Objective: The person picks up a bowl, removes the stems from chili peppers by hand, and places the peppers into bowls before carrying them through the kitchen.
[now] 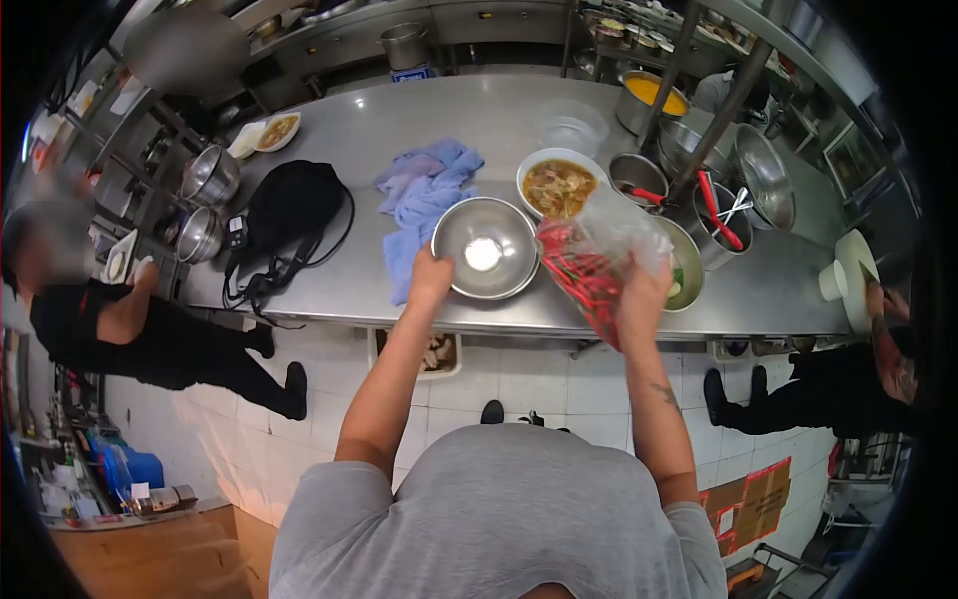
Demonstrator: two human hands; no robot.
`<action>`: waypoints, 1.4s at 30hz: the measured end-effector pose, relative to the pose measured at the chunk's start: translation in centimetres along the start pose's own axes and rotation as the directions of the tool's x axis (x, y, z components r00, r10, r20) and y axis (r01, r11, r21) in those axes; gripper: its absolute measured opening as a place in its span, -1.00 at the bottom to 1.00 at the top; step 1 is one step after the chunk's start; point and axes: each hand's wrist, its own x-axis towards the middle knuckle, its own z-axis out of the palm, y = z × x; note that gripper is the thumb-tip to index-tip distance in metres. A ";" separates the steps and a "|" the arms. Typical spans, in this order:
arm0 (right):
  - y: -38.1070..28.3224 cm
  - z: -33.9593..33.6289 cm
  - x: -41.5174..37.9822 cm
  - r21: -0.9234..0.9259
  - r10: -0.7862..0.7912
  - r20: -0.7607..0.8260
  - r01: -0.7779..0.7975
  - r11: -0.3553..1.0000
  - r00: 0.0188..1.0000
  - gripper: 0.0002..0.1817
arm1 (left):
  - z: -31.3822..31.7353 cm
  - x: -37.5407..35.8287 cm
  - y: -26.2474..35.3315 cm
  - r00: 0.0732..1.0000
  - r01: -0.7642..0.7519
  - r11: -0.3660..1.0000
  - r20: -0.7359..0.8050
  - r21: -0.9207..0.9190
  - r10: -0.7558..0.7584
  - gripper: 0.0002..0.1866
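Observation:
My left hand (431, 277) grips the rim of an empty steel bowl (485, 248) near the front edge of the steel table. In my right hand (644, 295) is a clear plastic bag of red chilies (584, 275), held just right of the bowl. Behind the bag stands a white bowl of soup with meat (559, 188). Partly hidden by the bag and my right hand, a metal bowl with something green (684, 265) sits at the table's edge. A crumpled blue cloth (429, 195) lies behind and left of the steel bowl.
On the steel table (349, 120), a black bag (289, 220) lies left. Pots, a strainer and red-handled utensils (720, 215) crowd the right, near an orange-filled pot (654, 95). One person (130, 309) stands left, another (858, 369) right. Below the table is a food tray (451, 367).

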 end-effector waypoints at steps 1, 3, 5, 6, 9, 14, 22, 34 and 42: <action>1.1 1.1 -0.2 -0.009 -0.049 0.009 0.049 0.999 0.999 -0.76 | -0.7 0.3 -0.3 1.000 -0.019 1.000 -0.003 0.009 0.019 -0.56; 4.2 2.8 -0.7 -0.027 -0.144 0.028 0.145 0.989 0.989 -0.71 | -2.1 0.4 -0.6 0.998 -0.060 0.998 -0.007 0.010 0.060 -0.57; 4.3 2.8 -1.4 -0.085 0.029 0.136 -0.018 0.996 0.990 -0.71 | -3.5 0.5 -0.7 0.994 -0.109 0.994 -0.008 -0.007 0.109 -0.57; 4.0 2.7 -1.7 -0.121 0.117 0.186 -0.096 0.988 0.976 -0.71 | -4.1 1.0 -1.1 0.990 -0.137 0.990 -0.025 0.019 0.137 -0.57; 2.2 1.2 -1.7 0.064 0.249 0.293 -0.278 0.958 0.923 -0.70 | -4.8 1.8 -1.8 0.972 -0.210 0.958 -0.062 0.195 0.226 -0.57; 1.6 1.2 -0.3 -0.281 0.479 0.245 -0.412 0.867 0.843 -0.70 | -5.1 -1.2 3.0 0.868 -0.324 0.692 -0.088 0.645 0.488 -0.55; 6.4 1.3 -1.1 0.440 0.492 0.207 -0.530 0.725 0.846 -0.89 | 4.5 -7.0 10.2 0.527 -0.830 0.413 0.770 0.375 0.359 -0.68; 8.1 0.9 -3.1 -0.277 0.315 0.129 -0.270 0.922 0.940 -0.57 | -3.0 0.1 1.0 0.839 -0.414 0.639 -0.001 0.648 0.545 -0.56; 10.7 5.3 -1.4 0.084 0.382 0.291 -0.421 0.903 0.877 -0.63 | -4.5 3.1 0.8 0.882 -0.337 0.802 -0.133 0.493 0.452 -0.70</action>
